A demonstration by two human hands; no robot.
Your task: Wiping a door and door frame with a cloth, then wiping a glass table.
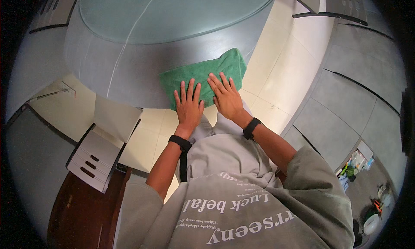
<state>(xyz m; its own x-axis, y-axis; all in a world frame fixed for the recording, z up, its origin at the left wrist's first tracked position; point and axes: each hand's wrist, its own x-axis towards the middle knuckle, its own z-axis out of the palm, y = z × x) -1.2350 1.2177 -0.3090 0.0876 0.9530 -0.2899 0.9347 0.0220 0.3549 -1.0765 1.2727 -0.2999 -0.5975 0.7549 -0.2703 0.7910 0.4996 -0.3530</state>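
Observation:
A folded green cloth lies over the near right edge of a grey table with white veins. My left hand rests flat on the cloth's near left part, fingers spread. To its right, my right hand also lies palm down on the cloth, fingers extended and slightly apart. Neither hand is closed around the cloth, and whatever lies under it is hidden. Beyond the cloth, a round, grey-green raised top sits on the table. Each wrist wears a black band.
A light chair with slots in its back stands at the left. More chairs are at the far right. Grey cabinet fronts line the right side, near a counter with assorted items. Pale floor tiles run between.

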